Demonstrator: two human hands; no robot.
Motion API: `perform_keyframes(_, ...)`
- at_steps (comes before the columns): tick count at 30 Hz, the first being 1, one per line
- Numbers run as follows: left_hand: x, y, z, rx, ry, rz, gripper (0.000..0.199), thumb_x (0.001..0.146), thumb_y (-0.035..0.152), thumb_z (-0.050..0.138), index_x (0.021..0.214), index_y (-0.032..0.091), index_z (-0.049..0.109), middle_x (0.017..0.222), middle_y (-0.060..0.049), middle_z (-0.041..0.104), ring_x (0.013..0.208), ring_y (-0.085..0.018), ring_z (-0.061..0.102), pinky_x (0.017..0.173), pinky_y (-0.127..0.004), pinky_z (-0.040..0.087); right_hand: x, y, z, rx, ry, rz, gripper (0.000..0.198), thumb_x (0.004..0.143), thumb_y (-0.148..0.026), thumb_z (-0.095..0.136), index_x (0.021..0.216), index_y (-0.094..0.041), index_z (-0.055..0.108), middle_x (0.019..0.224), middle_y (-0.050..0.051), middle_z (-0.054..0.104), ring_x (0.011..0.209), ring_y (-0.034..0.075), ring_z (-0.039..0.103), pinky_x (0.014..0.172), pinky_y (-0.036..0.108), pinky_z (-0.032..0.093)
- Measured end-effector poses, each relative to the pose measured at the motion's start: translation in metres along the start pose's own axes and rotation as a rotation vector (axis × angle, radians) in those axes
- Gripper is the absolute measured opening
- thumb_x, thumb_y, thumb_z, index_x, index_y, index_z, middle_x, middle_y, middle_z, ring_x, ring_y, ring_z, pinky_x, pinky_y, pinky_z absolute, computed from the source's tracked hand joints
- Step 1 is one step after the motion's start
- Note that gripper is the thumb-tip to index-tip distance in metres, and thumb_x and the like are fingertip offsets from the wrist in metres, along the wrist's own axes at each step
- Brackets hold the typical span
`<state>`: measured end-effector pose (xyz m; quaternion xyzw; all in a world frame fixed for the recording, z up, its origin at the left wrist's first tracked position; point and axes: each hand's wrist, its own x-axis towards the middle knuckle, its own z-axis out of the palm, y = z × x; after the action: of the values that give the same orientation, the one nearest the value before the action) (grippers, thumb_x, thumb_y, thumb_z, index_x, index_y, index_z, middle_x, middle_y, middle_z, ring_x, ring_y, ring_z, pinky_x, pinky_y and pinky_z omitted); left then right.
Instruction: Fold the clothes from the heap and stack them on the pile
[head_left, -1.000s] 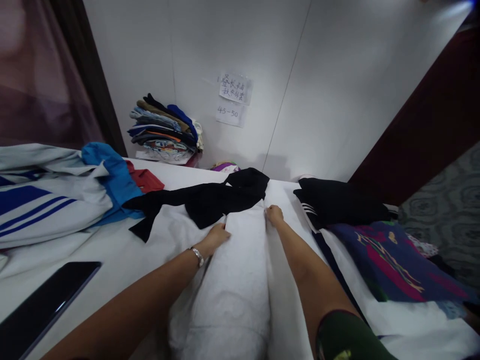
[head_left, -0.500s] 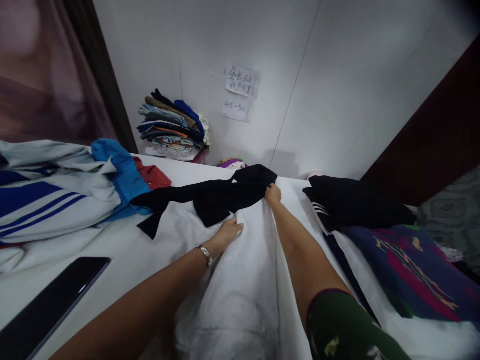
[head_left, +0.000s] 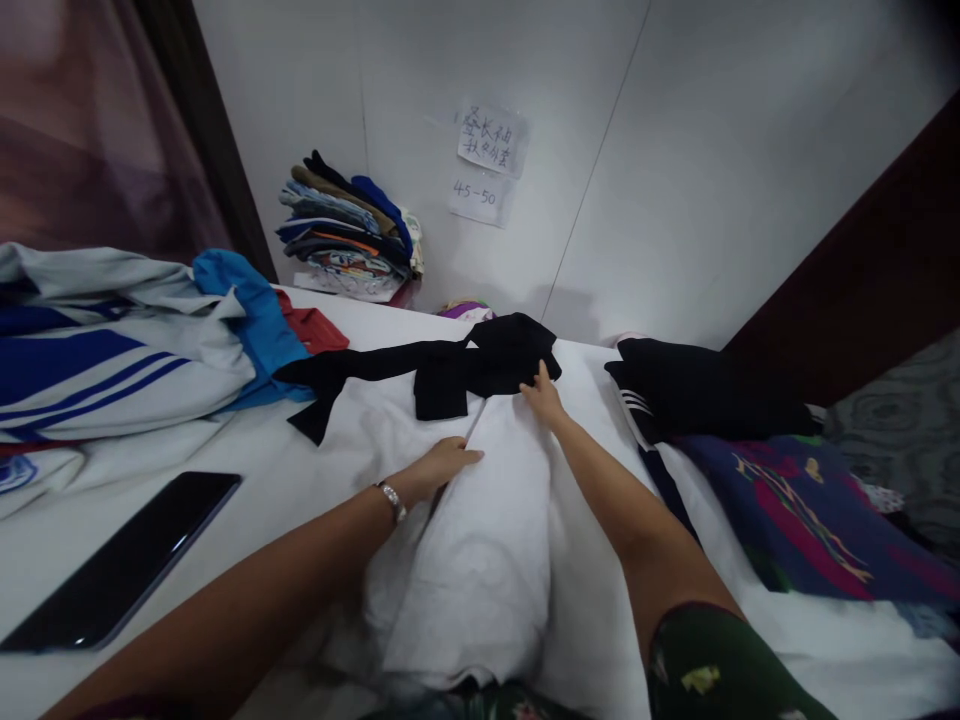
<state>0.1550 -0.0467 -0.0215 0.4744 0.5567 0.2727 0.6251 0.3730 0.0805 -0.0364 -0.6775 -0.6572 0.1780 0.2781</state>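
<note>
A white garment (head_left: 487, 540) with black collar and trim (head_left: 510, 355) lies spread before me, its lower part reaching toward my body. My left hand (head_left: 442, 465), with a silver bracelet at the wrist, holds the long front edge of a folded white panel between thumb and fingers. The fingertips there are partly hidden by the cloth. Farther up, my right hand (head_left: 543, 398) rests at the black part with its index finger stretched out and the fingers apart. A black flap (head_left: 441, 388) hangs over the white cloth between the two hands.
A phone (head_left: 127, 560) lies at left. Behind it are a white-and-blue garment (head_left: 120, 375), a blue one (head_left: 251, 320) and a red one (head_left: 315, 327). Folded clothes (head_left: 349, 235) stand stacked by the wall. At right lie black clothing (head_left: 705, 390) and a patterned purple garment (head_left: 817, 520).
My right hand has loosened its grip on the black edge and its fingers have spread. The white panel lies flatter and farther left, and the black flap is straighter. My view has tilted slightly down.
</note>
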Motion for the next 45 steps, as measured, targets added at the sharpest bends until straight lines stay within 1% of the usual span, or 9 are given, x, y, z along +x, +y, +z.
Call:
perform_keyframes(6, -0.055, -0.013, -0.002, 0.016, -0.088, -0.057, 0.049, 0.063, 0.042, 0.075, 0.102, 0.015, 0.063, 0.112, -0.013, 0.07, 0.098, -0.027, 0.065, 0.072, -0.031, 0.052, -0.083, 0.007, 0.004, -0.303, -0.312, -0.158, 0.059, 0.093, -0.044, 0.046, 0.146, -0.022, 0.036, 0.156, 0.01, 0.031, 0.145, 0.026, 0.025, 0.116, 0.047, 0.019)
perform_keyframes(9, -0.078, -0.018, 0.003, 0.002, -0.152, -0.098, 0.056, 0.061, 0.042, 0.076, 0.108, 0.015, 0.062, 0.114, -0.013, 0.069, 0.1, -0.029, 0.065, 0.071, -0.032, 0.052, -0.096, 0.009, -0.008, -0.389, -0.342, -0.092, 0.055, 0.096, -0.049, 0.036, 0.145, -0.023, 0.039, 0.16, 0.009, 0.021, 0.148, 0.028, 0.013, 0.115, 0.056, 0.013)
perform_keyframes(14, -0.102, -0.023, 0.008, -0.046, -0.225, -0.111, 0.061, 0.06, 0.034, 0.075, 0.116, 0.016, 0.06, 0.114, -0.012, 0.069, 0.102, -0.029, 0.063, 0.072, -0.034, 0.052, -0.125, -0.006, -0.023, -0.327, -0.351, -0.044, 0.054, 0.097, -0.048, 0.036, 0.144, -0.021, 0.04, 0.159, 0.011, 0.023, 0.148, 0.027, 0.015, 0.115, 0.055, 0.015)
perform_keyframes(21, -0.097, -0.041, 0.028, -0.096, -0.162, 0.024, 0.049, 0.056, 0.016, 0.066, 0.105, 0.014, 0.061, 0.097, -0.008, 0.071, 0.09, -0.024, 0.064, 0.075, -0.032, 0.051, -0.199, -0.005, -0.018, -0.34, -0.391, -0.276, 0.058, 0.095, -0.05, 0.041, 0.146, -0.023, 0.037, 0.158, 0.009, 0.026, 0.148, 0.024, 0.018, 0.117, 0.054, 0.009)
perform_keyframes(30, -0.126, -0.049, 0.018, -0.062, -0.172, 0.018, 0.058, 0.068, 0.038, 0.07, 0.12, 0.019, 0.053, 0.09, -0.006, 0.069, 0.081, -0.023, 0.065, 0.059, -0.03, 0.05, -0.241, -0.017, -0.023, -0.312, -0.384, -0.301, 0.059, 0.095, -0.051, 0.04, 0.147, -0.024, 0.036, 0.159, 0.01, 0.023, 0.148, 0.026, 0.014, 0.117, 0.055, 0.012)
perform_keyframes(33, -0.135, -0.058, -0.002, 0.101, -0.033, 0.222, 0.05, 0.076, 0.038, 0.061, 0.122, 0.02, 0.054, 0.095, -0.007, 0.07, 0.084, -0.022, 0.066, 0.069, -0.032, 0.052, -0.256, -0.014, -0.014, -0.313, -0.441, -0.384, 0.06, 0.095, -0.051, 0.039, 0.148, -0.023, 0.034, 0.159, 0.009, 0.02, 0.148, 0.026, 0.014, 0.118, 0.054, 0.011)
perform_keyframes(36, -0.141, -0.066, -0.039, 0.424, 0.397, 0.382, 0.037, 0.082, 0.035, 0.053, 0.115, 0.022, 0.061, 0.116, -0.008, 0.068, 0.105, -0.024, 0.062, 0.093, -0.035, 0.047, -0.26, -0.006, -0.006, -0.322, -0.411, -0.396, 0.06, 0.096, -0.051, 0.038, 0.148, -0.022, 0.035, 0.159, 0.009, 0.02, 0.148, 0.026, 0.015, 0.118, 0.054, 0.01)
perform_keyframes(39, -0.148, -0.078, -0.077, 0.727, 0.722, 0.314, 0.046, 0.083, 0.034, 0.052, 0.126, 0.017, 0.055, 0.135, -0.012, 0.057, 0.126, -0.029, 0.05, 0.105, -0.039, 0.038, -0.259, 0.0, -0.002, -0.298, -0.382, -0.407, 0.058, 0.095, -0.051, 0.039, 0.147, -0.023, 0.037, 0.158, 0.008, 0.022, 0.148, 0.025, 0.016, 0.118, 0.054, 0.011)
perform_keyframes(45, -0.159, -0.096, -0.093, 0.89, 0.736, 0.081, 0.065, 0.085, 0.043, 0.051, 0.141, 0.011, 0.038, 0.133, -0.018, 0.056, 0.122, -0.032, 0.051, 0.096, -0.041, 0.044, -0.258, 0.006, 0.0, -0.206, -0.344, -0.397, 0.053, 0.093, -0.048, 0.047, 0.142, -0.027, 0.046, 0.156, 0.007, 0.029, 0.147, 0.026, 0.021, 0.118, 0.055, 0.012)
